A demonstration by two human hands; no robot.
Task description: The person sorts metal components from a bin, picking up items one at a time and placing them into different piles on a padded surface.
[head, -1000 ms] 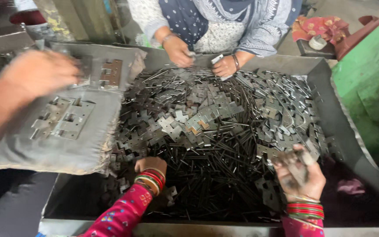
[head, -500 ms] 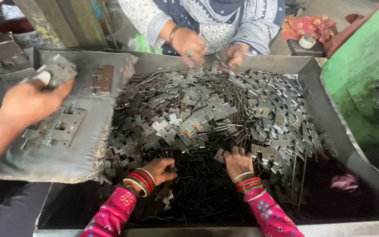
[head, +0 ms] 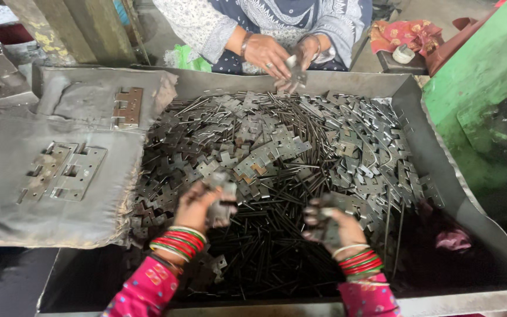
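A grey metal tray (head: 441,176) holds a heap of hinge plates (head: 300,147) and thin dark pins (head: 265,235). My left hand (head: 198,205), in a pink sleeve with red and green bangles, is closed on a grey hinge plate (head: 223,202) just above the heap's near side. My right hand (head: 331,226), wearing similar bangles, grips a dark hinge plate (head: 324,220) over the pins. The two hands are about a hand's width apart.
Across the tray a person in patterned clothes handles a hinge plate (head: 293,66) with both hands. A grey cloth pad (head: 7,176) on the left carries assembled hinges (head: 63,171) and a rusty hinge (head: 127,107). A green wall (head: 488,76) stands on the right.
A bare arm that reached over the cloth pad at the left has gone out of view. My hands have come up from the heap, each with a plate.
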